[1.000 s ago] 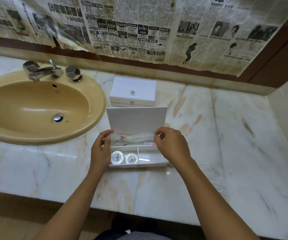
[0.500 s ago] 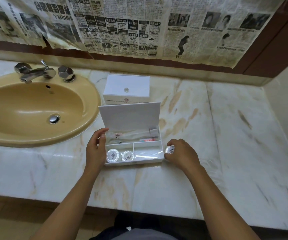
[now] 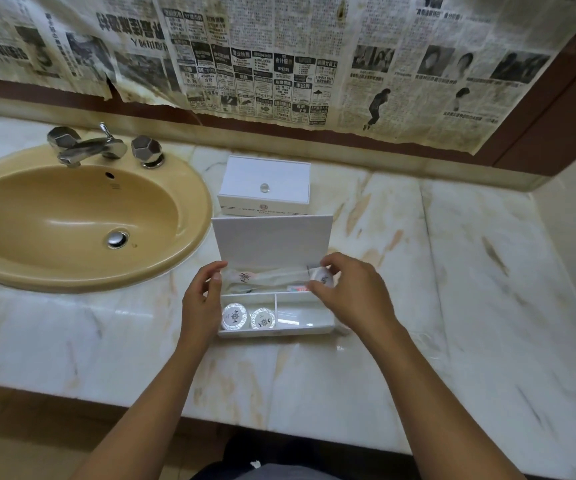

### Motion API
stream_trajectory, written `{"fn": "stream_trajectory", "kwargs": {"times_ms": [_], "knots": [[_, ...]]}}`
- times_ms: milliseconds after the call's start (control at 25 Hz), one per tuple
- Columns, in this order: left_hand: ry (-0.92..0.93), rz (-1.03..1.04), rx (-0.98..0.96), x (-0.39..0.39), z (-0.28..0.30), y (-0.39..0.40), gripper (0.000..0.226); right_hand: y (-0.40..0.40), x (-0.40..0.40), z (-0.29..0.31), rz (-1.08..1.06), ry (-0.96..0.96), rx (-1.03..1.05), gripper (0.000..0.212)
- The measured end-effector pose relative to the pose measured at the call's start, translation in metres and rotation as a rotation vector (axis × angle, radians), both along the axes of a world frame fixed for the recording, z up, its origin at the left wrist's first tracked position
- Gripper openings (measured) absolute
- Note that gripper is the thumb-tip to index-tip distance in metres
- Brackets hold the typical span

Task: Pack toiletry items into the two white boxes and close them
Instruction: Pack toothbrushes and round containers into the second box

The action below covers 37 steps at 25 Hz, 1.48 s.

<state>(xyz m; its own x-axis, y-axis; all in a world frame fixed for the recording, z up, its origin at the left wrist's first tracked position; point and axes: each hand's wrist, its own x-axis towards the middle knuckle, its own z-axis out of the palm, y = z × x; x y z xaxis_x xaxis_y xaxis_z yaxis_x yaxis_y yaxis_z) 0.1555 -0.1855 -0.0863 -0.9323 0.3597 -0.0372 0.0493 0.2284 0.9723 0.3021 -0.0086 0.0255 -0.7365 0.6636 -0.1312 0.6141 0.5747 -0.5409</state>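
An open white box (image 3: pixel 314 329) stands on the marble counter with its lid (image 3: pixel 272 240) raised upright. Its back compartment holds clear wrapped packets (image 3: pixel 266 280). Two round printed tins (image 3: pixel 248 317) lie in the front left compartment. My left hand (image 3: pixel 201 299) rests against the box's left end, thumb at the rim. My right hand (image 3: pixel 352 292) pinches a third round tin (image 3: pixel 323 278) above the box's right end. A second white box (image 3: pixel 265 187), lid down with a small knob, sits behind the open one.
A tan sink (image 3: pixel 54 216) with a chrome tap (image 3: pixel 89 147) takes up the left of the counter (image 3: pixel 453 271). Newspaper sheets (image 3: pixel 279 57) hang on the wall behind. A side wall closes in at the far right.
My right hand picked up a round tin from the counter to the right of the box and lifted it over the box's right end. My left hand stayed at the left end.
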Motion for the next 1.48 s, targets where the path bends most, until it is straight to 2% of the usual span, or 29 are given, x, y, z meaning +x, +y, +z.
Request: {"fn": "stream_trajectory", "kwargs": {"times_ms": [120, 240, 560, 840, 1040, 1280, 1400, 1480], "knots": [[0.000, -0.001, 0.005, 0.000, 0.000, 0.000, 0.029, -0.034, -0.018, 0.003, 0.167, -0.031, -0.027, 0.038], [0.002, -0.003, 0.010, -0.001, -0.001, 0.000, 0.030, -0.062, -0.034, -0.008, 0.327, -0.136, 0.048, 0.039], [-0.008, -0.011, 0.027, -0.002, 0.000, -0.001, 0.033, -0.071, -0.062, -0.029, 0.470, -0.341, 0.210, 0.034], [-0.015, -0.018, 0.028, -0.003, 0.000, -0.002, 0.033, -0.074, -0.069, -0.036, 0.498, -0.421, 0.245, 0.027], [-0.030, -0.016, 0.024, -0.002, 0.001, -0.001, 0.029, -0.072, -0.069, -0.025, 0.527, -0.400, 0.276, 0.027], [-0.025, -0.011, 0.022, -0.002, -0.001, -0.001, 0.029, -0.071, -0.071, -0.030, 0.569, -0.517, 0.198, 0.030], [-0.025, -0.011, 0.023, -0.003, -0.001, 0.000, 0.029, -0.070, -0.070, -0.033, 0.552, -0.490, 0.164, 0.026], [-0.024, -0.006, 0.017, -0.003, -0.002, -0.001, 0.029, -0.068, -0.067, -0.033, 0.510, -0.395, 0.138, 0.024]]}}
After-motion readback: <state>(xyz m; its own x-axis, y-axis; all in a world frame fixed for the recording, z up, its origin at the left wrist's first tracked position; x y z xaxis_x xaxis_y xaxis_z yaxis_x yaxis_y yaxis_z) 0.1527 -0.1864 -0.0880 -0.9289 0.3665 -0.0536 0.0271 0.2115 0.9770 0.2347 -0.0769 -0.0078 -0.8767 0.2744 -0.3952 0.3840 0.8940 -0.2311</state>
